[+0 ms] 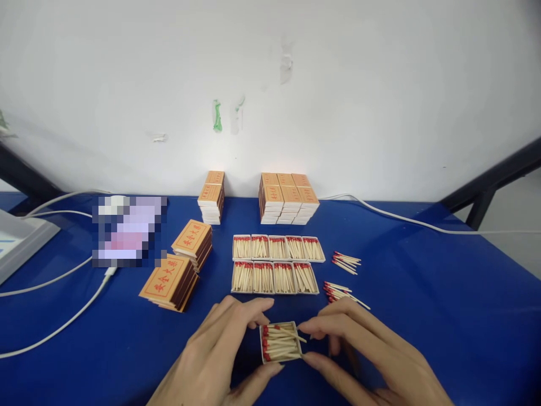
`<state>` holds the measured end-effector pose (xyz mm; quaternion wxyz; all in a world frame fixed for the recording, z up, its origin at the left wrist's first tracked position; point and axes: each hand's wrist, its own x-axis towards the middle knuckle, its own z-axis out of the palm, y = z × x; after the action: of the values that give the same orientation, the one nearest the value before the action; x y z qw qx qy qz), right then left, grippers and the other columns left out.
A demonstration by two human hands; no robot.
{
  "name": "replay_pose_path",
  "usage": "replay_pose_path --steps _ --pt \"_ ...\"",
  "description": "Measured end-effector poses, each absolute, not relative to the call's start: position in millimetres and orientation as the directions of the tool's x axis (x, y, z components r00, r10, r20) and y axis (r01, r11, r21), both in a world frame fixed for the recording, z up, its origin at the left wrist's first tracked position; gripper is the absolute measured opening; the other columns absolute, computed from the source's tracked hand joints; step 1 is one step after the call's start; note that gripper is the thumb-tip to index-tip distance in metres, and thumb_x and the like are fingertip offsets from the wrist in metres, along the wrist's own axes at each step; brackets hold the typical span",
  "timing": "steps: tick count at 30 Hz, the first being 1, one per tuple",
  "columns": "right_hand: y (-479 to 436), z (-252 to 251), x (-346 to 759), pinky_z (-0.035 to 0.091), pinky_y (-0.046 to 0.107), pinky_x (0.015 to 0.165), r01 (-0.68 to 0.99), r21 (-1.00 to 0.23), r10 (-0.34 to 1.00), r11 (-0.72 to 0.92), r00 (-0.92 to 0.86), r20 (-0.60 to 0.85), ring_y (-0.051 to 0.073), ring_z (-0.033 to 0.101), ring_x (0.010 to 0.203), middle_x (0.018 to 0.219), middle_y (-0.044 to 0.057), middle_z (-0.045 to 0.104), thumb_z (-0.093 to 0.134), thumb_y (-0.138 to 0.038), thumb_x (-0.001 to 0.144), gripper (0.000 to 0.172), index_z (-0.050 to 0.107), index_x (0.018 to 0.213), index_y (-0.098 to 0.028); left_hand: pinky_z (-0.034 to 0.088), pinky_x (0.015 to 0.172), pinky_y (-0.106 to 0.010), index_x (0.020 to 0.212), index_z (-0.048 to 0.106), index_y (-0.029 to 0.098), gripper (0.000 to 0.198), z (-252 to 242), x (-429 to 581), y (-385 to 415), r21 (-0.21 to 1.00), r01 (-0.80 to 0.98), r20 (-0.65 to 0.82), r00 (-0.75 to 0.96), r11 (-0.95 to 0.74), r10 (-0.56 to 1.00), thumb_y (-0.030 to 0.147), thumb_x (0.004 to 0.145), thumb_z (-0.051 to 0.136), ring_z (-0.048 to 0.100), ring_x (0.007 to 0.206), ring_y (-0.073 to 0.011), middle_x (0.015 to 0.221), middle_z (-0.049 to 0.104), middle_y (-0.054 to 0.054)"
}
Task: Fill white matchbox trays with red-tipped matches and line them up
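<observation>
In front of me is a small white matchbox tray, filled with red-tipped matches lying sideways, heads to the left. One match pokes out over its right rim. My left hand is curved about the tray's left end, thumb at the near edge, another fingertip at the far left corner and the index finger raised. At the right end, the index finger and thumb of my right hand touch the corners. Loose matches lie just beyond my right hand, partly hidden by it.
Two rows of filled matchbox trays stand ahead. Behind are stacked orange matchboxes and a narrower stack. Leaning orange covers stand left, near a blurred phone and white cable. More matches lie right.
</observation>
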<state>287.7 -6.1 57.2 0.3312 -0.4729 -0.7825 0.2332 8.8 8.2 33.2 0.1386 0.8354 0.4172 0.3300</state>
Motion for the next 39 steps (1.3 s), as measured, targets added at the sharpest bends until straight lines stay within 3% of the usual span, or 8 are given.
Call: replay_pose_path --steps 5,9,17,23,29,32,34,39 --pt "-6.4 54.7 290.4 0.067 0.017 0.076 0.552 -0.774 0.933 0.312 -0.333 0.139 0.013 0.081 0.082 0.102 -0.003 0.083 0.089 -0.023 0.103 0.026 0.085 0.126 -0.035 0.074 0.099 -0.032 0.158 0.053 0.032 0.039 29.1 11.5 7.4 0.532 0.596 0.412 0.438 -0.601 0.799 0.055 0.126 0.052 0.089 0.100 -0.0171 0.111 0.086 0.002" --pt "-3.8 50.3 281.3 0.064 0.020 0.076 0.531 -0.805 0.936 0.264 -0.342 0.082 0.012 0.079 0.083 0.101 -0.002 0.083 0.076 -0.025 0.113 0.010 0.084 0.113 -0.031 0.072 0.095 -0.026 0.157 0.053 0.034 0.039 27.3 11.8 10.0 0.578 0.561 0.392 0.446 -0.593 0.805 0.056 0.125 0.056 0.087 0.099 -0.0148 0.111 0.085 0.004" --pt "-1.2 48.7 273.9 0.063 0.020 0.078 0.555 -0.754 0.915 0.351 -0.375 0.150 0.012 0.079 0.086 0.101 -0.002 0.080 0.074 -0.022 0.114 0.014 0.084 0.109 -0.030 0.070 0.098 -0.024 0.159 0.052 0.035 0.041 28.4 9.7 10.8 0.610 0.531 0.385 0.450 -0.588 0.806 0.053 0.123 0.062 0.086 0.098 -0.0131 0.111 0.083 0.006" --pt "-5.6 56.1 281.1 0.064 0.020 0.074 0.617 -0.716 0.944 0.326 -0.246 0.218 0.013 0.079 0.081 0.096 -0.002 0.081 0.078 -0.033 0.112 0.009 0.086 0.115 -0.033 0.071 0.101 -0.029 0.164 0.050 0.035 0.054 30.0 5.5 9.9 0.602 0.552 0.364 0.453 -0.577 0.814 0.037 0.116 0.075 0.086 0.107 -0.0171 0.119 0.084 0.002" --pt "-2.8 62.7 325.2 0.060 0.025 0.056 0.807 -0.569 0.935 0.160 0.060 0.348 0.016 0.071 0.068 0.105 0.003 0.083 0.076 -0.065 0.109 0.034 0.089 0.117 -0.035 0.071 0.112 -0.042 0.167 0.047 0.036 0.071 28.1 2.3 2.7 0.576 0.587 0.328 0.471 -0.569 0.819 0.023 0.107 0.083 0.086 0.111 -0.0201 0.126 0.084 0.002" --pt "-0.7 58.6 345.0 0.054 0.025 0.045 0.842 -0.520 0.936 0.143 0.055 0.347 0.018 0.070 0.067 0.106 0.005 0.081 0.074 -0.075 0.106 0.045 0.088 0.122 -0.036 0.073 0.108 -0.044 0.171 0.043 0.035 0.079 26.9 2.0 0.9 0.548 0.583 0.313 0.522 -0.600 0.793 0.018 0.104 0.082 0.086 0.109 -0.0213 0.125 0.084 0.002" --pt "-1.2 54.8 351.4 0.057 0.024 0.049 0.846 -0.502 0.945 0.180 -0.008 0.326 0.018 0.075 0.075 0.112 0.005 0.080 0.073 -0.073 0.108 0.043 0.087 0.127 -0.037 0.073 0.108 -0.045 0.173 0.041 0.035 0.082 26.2 2.0 1.4 0.544 0.584 0.295 0.540 -0.603 0.788 0.016 0.104 0.081 0.085 0.110 -0.0220 0.127 0.083 0.001" --pt "-3.0 51.4 350.5 0.071 0.028 0.088 0.844 -0.411 0.915 0.344 -0.204 0.347 0.021 0.080 0.105 0.125 0.007 0.075 0.062 -0.052 0.120 0.030 0.085 0.134 -0.038 0.074 0.105 -0.045 0.172 0.042 0.034 0.079 25.0 1.7 4.4 0.535 0.584 0.289 0.552 -0.610 0.782 0.015 0.105 0.079 0.084 0.113 -0.0234 0.127 0.082 -0.001"
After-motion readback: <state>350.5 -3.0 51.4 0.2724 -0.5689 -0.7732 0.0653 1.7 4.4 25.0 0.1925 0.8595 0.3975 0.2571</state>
